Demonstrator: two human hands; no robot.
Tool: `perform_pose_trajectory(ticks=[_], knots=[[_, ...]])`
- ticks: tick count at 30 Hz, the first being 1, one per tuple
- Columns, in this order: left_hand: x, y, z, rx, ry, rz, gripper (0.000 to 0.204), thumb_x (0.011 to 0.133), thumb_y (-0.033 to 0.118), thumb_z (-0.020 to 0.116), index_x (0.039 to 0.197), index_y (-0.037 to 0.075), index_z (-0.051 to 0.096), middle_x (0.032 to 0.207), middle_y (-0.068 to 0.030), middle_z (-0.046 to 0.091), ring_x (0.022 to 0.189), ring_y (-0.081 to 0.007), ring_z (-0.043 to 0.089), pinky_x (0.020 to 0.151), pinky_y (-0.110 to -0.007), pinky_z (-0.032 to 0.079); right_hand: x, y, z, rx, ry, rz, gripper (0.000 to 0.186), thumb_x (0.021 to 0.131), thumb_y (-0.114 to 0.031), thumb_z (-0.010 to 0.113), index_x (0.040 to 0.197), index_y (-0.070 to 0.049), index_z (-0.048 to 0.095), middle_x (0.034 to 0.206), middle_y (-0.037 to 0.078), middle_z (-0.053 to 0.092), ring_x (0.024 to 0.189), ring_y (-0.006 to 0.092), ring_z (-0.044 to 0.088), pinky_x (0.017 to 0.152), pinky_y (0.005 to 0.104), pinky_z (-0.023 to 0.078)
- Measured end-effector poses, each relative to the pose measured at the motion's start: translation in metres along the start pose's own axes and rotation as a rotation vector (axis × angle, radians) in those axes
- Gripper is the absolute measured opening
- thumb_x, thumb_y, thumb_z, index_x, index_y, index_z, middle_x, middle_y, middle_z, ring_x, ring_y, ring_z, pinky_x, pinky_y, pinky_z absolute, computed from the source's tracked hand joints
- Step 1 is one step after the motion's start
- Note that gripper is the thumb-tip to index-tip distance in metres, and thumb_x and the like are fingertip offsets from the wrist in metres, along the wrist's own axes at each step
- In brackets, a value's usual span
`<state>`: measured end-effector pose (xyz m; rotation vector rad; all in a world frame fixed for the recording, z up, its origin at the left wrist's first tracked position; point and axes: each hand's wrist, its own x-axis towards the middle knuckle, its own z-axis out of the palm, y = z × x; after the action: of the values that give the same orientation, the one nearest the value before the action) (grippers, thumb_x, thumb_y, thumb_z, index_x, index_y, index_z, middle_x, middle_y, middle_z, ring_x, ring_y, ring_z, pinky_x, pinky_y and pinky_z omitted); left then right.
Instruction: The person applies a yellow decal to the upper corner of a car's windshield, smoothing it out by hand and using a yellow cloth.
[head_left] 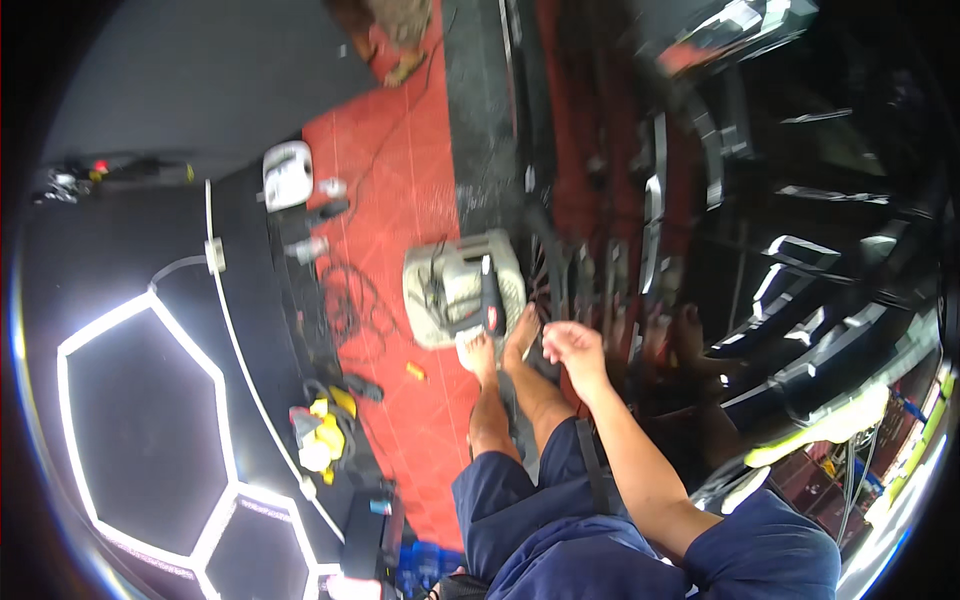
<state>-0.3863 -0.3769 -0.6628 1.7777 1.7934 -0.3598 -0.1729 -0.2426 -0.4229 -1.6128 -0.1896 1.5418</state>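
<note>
My right hand [573,345] is held in the air in front of my legs, beside a glossy black car body [720,290]. Its fingers are loosely bent, and I see nothing in them. Nearest to it, just left, is a worn whitish plastic stool [415,300] on the floor. A black elongated tool [490,298] with a red mark lies on it, beside a dark cord [432,290]. My bare feet are at the stool's near edge. My left hand does not show.
Loose cable [350,300] lies coiled on the red floor [415,430] to the left. A small yellow-orange object [415,371] lies nearer. Along the dark wall are a white container [288,175], yellow items [322,440] and bright hexagonal lights [225,440]. Glare and reflections cover the car.
</note>
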Motion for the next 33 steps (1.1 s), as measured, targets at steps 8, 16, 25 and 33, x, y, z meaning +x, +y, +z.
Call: perform_pose_trajectory(ticks=[8, 16, 25, 33], knots=[[-0.018, 0.042, -0.032, 0.109, 0.125, 0.066, 0.027, 0.087, 0.012, 0.058, 0.113, 0.007, 0.063, 0.090, -0.0072, 0.067, 0.088, -0.0232, 0.063, 0.088, -0.042, 0.048, -0.093, -0.164, 0.040, -0.983, -0.150, -0.630, 0.028, 0.086, -0.018, 0.067, 0.069, -0.003, 0.051, 0.065, 0.018, 0.057, 0.060, 0.0351, 0.060, 0.055, 0.0454, 0.043], [0.015, 0.085, -0.125, -0.171, -0.047, 0.216, 0.027, 0.090, 0.012, 0.060, 0.116, 0.007, 0.061, 0.092, -0.0073, 0.067, 0.085, -0.0210, 0.064, 0.085, -0.038, 0.050, -0.126, -0.244, -0.015, -1.521, -0.235, -0.583, 0.031, 0.091, -0.016, 0.059, 0.121, -0.014, 0.054, 0.076, 0.016, 0.067, 0.081, 0.0387, 0.068, 0.072, 0.0490, 0.054], [-0.069, -0.055, -0.327, -0.711, -0.342, -0.006, 0.027, 0.092, 0.013, 0.064, 0.117, 0.006, 0.059, 0.097, -0.0082, 0.066, 0.083, -0.0185, 0.063, 0.079, -0.032, 0.052, -0.139, -0.249, -0.057, -1.195, -0.272, -1.026, 0.020, 0.096, -0.024, 0.053, 0.095, -0.004, 0.055, 0.079, 0.018, 0.064, 0.083, 0.0409, 0.064, 0.076, 0.0499, 0.050], [-0.111, 0.152, -0.560, -1.022, 0.088, 0.473, 0.030, 0.094, 0.021, 0.067, 0.119, 0.007, 0.058, 0.073, -0.0001, 0.054, 0.067, -0.0098, 0.059, 0.063, -0.025, 0.050, -0.156, -0.262, -0.066, -1.402, -0.491, -0.985, 0.026, 0.092, -0.015, 0.053, 0.116, -0.005, 0.057, 0.098, 0.016, 0.063, 0.094, 0.0349, 0.063, 0.086, 0.0441, 0.050]])
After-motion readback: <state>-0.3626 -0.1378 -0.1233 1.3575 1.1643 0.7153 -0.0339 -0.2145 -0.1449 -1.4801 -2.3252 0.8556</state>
